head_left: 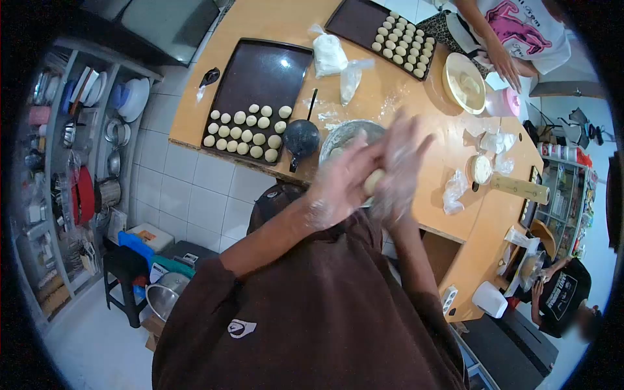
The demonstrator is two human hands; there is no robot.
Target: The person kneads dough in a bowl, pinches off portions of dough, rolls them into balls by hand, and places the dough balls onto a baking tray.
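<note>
Between my two palms sits a small pale dough ball, partly covered by the fingers. My left hand and my right hand are floury, blurred by motion and pressed around it above a metal bowl of flour. Left of the bowl lies a round black object. Farther left, a dark tray holds several dough balls in rows at its near end.
A second tray of dough balls lies at the back, near flour bags and a cream bowl. One person stands at the top right, another at the lower right. Shelves line the left.
</note>
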